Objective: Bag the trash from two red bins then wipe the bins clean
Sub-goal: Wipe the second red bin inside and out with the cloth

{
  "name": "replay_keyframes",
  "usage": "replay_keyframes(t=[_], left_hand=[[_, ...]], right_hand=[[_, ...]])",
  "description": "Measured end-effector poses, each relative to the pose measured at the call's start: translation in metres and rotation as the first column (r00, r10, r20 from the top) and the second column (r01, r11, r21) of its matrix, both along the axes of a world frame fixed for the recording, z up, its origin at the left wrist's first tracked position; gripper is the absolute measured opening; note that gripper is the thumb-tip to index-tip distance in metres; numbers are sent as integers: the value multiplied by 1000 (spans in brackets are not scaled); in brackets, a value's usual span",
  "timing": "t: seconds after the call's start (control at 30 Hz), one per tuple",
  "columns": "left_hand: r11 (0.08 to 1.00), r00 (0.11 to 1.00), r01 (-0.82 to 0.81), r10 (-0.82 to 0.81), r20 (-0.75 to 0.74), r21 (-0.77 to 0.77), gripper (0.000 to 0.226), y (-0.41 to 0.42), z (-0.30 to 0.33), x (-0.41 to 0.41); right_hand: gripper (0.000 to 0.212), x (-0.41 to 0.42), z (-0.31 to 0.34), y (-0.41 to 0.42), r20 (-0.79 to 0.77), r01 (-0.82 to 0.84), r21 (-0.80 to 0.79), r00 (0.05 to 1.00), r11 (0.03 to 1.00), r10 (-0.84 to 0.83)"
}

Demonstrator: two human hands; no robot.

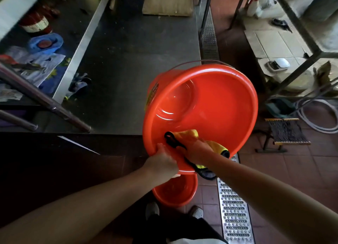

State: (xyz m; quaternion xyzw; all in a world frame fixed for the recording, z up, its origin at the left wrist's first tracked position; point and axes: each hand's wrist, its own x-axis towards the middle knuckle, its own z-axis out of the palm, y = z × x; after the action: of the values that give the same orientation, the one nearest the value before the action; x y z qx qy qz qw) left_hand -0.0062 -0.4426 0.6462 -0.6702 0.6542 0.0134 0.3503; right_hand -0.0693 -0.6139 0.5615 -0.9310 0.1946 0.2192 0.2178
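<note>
The left hand (pixel 162 163) grips the tilted bin's (pixel 228 105) six o'clock rim; the right hand (pixel 193 148) presses a cloth (pixel 190 134) inside, unwiped wall toward twelve.

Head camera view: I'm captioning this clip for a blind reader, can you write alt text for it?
A person tilts a red bin toward themselves, the left hand gripping its near rim while the right hand presses a yellow cloth against the inside wall. A second red bin sits on the tiled floor below, beside a steel table.
</note>
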Motion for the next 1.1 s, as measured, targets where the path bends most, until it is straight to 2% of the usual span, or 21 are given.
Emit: replay_keyframes(t=[0.07,0.17,0.2,0.27,0.33,0.4,0.5,0.6,0.67,0.8,0.97,1.1], left_hand=[[1000,999,14,-13,38,-22,57,-2,-6,-3],[997,998,57,-59,26,45,51,-12,-13,-13],[997,998,55,-57,22,55,49,-15,-12,-14],[997,999,1,-5,44,79,48,-17,-10,-15],[1000,998,-18,17,64,16,45,-13,-10,-14],[998,997,11,-6,72,-60,44,-9,-15,-10],[989,996,56,-47,70,-137,51,-5,-18,-10],[987,995,68,-57,79,-143,53,-7,-23,-15],[987,994,65,-51,98,-146,59,-9,-27,-14],[990,990,57,-39,133,-132,64,-8,-32,-13],[994,984,83,-70,163,-73,53,-16,-27,-11],[993,982,117,-111,153,-31,44,-13,-14,-6]], right_hand=[[55,-4,-5,-24,-10,-10,-126,1000,992,9],[50,0,-15,-43,-44,39,-319,997,947,-55],[46,7,-17,-39,-25,87,-312,995,946,-99],[43,22,-21,-17,8,170,-198,985,965,-172],[47,29,-26,3,35,179,-46,984,983,-177],[52,25,-27,0,58,140,28,988,990,-141],[54,17,-34,-36,41,29,-136,999,990,-24],[51,31,-48,-52,37,64,-286,998,956,-56],[49,46,-58,-46,37,98,-270,995,958,-91],[49,66,-77,-44,68,73,-125,996,989,-65],[42,87,-88,-61,148,77,-113,987,991,-60],[43,86,-89,-53,94,73,-98,994,993,-64]])
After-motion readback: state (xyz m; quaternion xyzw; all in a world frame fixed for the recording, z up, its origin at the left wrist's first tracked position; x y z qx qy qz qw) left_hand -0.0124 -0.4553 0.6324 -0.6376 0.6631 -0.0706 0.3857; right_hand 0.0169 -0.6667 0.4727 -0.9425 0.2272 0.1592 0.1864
